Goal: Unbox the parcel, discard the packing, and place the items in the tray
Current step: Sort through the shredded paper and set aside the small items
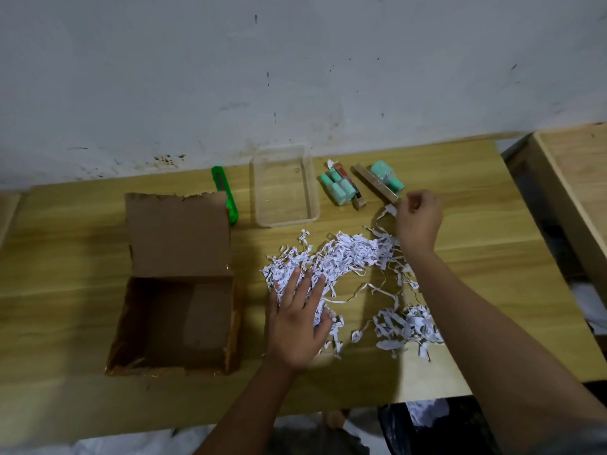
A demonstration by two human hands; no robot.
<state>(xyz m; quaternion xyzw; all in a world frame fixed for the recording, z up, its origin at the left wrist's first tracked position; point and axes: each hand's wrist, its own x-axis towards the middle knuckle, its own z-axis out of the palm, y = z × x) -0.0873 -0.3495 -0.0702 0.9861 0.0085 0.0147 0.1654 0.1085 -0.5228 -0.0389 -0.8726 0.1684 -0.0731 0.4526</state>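
Note:
An open cardboard box (179, 318) lies at the left of the table, its lid flap up and its inside bare. White shredded paper (348, 254) is strewn to its right. My left hand (300, 318) rests flat on the near part of that pile, fingers spread. My right hand (418, 218) is farther back, fingers pinched on a shredded paper strip (389, 210) by the end of a wooden stick (374, 182). A clear plastic tray (285, 185) stands empty at the back. Mint green tubes (338, 187) and a mint green bottle (387, 179) lie right of it.
A green utility knife (225, 193) lies between the box flap and the tray. A smaller heap of shreds (407, 326) sits near the table's front right edge. A second wooden surface (578, 178) stands at the right, and a wall (295, 77) runs behind.

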